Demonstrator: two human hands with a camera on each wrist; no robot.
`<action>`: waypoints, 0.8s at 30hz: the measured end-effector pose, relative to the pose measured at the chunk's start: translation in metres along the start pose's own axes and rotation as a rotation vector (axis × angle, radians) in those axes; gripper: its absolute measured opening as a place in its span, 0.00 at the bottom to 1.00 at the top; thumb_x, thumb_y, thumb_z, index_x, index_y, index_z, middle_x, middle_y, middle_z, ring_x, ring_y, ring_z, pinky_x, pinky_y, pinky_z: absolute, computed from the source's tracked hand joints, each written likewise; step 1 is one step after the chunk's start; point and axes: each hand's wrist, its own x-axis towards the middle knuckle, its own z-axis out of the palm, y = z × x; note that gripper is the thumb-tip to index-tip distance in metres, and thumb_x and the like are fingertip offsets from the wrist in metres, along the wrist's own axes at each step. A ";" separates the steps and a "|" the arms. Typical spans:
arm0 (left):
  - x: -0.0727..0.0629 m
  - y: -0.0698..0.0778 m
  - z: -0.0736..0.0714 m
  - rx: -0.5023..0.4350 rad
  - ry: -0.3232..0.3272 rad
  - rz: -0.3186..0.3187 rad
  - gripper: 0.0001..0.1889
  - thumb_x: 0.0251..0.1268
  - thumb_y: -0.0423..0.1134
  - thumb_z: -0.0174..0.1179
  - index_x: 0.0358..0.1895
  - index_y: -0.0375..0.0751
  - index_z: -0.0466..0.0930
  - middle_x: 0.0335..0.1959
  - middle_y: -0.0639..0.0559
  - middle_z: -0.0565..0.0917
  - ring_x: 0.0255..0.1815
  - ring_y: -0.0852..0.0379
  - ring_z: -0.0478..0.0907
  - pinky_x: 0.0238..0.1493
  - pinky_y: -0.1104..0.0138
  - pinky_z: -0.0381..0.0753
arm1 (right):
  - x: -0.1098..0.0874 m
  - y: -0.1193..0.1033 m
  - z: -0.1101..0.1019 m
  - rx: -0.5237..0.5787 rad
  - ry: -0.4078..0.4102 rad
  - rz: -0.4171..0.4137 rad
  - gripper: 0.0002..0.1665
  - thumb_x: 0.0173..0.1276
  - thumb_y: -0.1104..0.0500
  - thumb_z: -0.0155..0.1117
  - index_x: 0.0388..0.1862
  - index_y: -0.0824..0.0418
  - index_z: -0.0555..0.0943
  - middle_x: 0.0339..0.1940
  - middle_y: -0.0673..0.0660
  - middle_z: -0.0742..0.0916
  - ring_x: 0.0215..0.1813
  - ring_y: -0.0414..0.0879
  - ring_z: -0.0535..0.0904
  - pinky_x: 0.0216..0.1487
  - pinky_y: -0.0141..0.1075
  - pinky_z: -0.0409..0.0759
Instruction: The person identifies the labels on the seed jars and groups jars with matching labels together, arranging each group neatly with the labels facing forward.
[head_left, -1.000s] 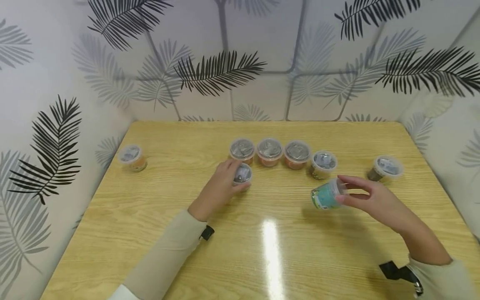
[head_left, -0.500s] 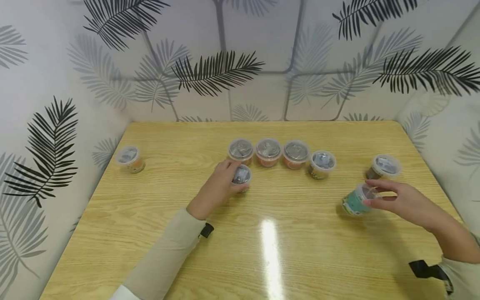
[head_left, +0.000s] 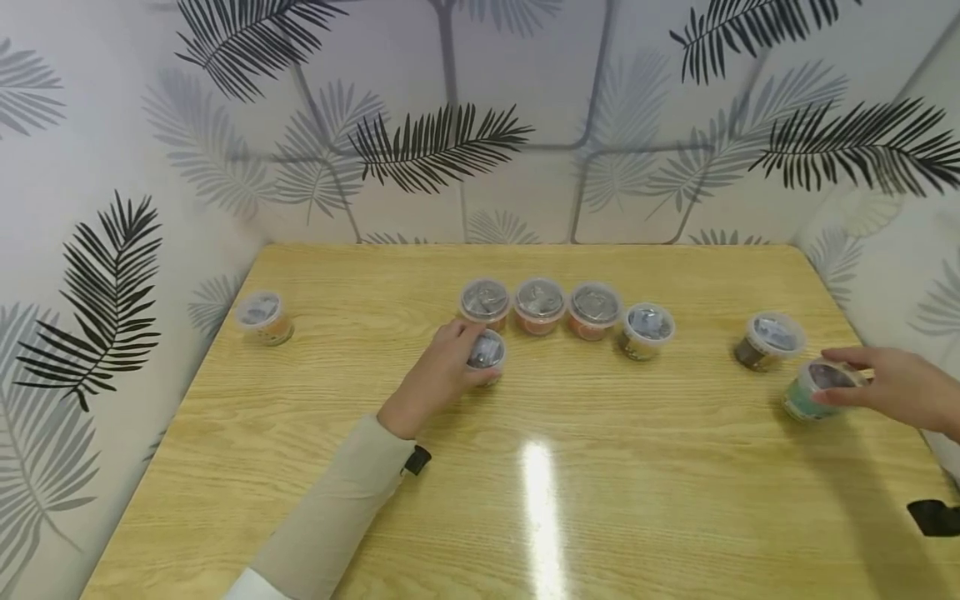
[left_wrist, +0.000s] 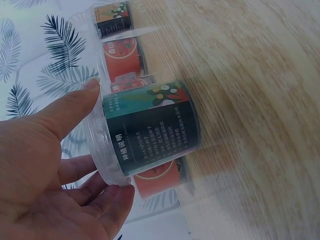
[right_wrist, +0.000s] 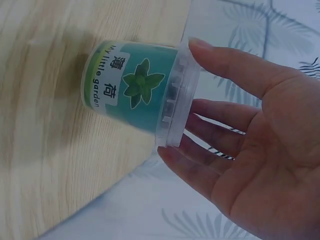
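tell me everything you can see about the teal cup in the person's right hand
The teal cup is a small clear plastic tub with a wider lidded rim and a teal label showing a green leaf and the words "My little garden". The right hand pinches its rim between thumb and fingers. It sits tilted near the table's right edge, base towards the wood, just in front of a dark-labelled cup. Whether its base touches down is unclear.

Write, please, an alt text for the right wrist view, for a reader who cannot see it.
A right hand holds a small clear-lidded cup with a teal mint-leaf label by its rim, between thumb and fingers, tilted over a light wooden table. Leaf-patterned wall behind.
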 end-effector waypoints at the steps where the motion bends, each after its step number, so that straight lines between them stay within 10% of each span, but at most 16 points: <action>1: 0.000 0.000 0.000 0.000 0.000 0.000 0.33 0.56 0.47 0.66 0.64 0.41 0.66 0.57 0.45 0.68 0.55 0.50 0.66 0.53 0.56 0.72 | 0.003 0.005 -0.003 -0.004 -0.003 0.009 0.60 0.56 0.31 0.60 0.62 0.83 0.58 0.57 0.86 0.62 0.51 0.79 0.65 0.38 0.57 0.75; 9: 0.000 0.002 0.001 0.013 0.012 0.002 0.32 0.56 0.46 0.66 0.63 0.41 0.67 0.57 0.44 0.68 0.55 0.50 0.66 0.54 0.56 0.72 | 0.034 0.038 -0.021 -0.011 0.011 0.019 0.60 0.56 0.37 0.64 0.62 0.86 0.54 0.58 0.86 0.60 0.56 0.79 0.56 0.49 0.66 0.65; 24: -0.004 0.002 0.002 0.023 0.005 0.020 0.30 0.55 0.46 0.66 0.60 0.40 0.68 0.55 0.44 0.69 0.55 0.48 0.66 0.54 0.56 0.72 | 0.081 0.029 -0.031 0.027 -0.009 -0.083 0.52 0.61 0.42 0.63 0.65 0.81 0.55 0.61 0.83 0.60 0.58 0.79 0.57 0.51 0.67 0.63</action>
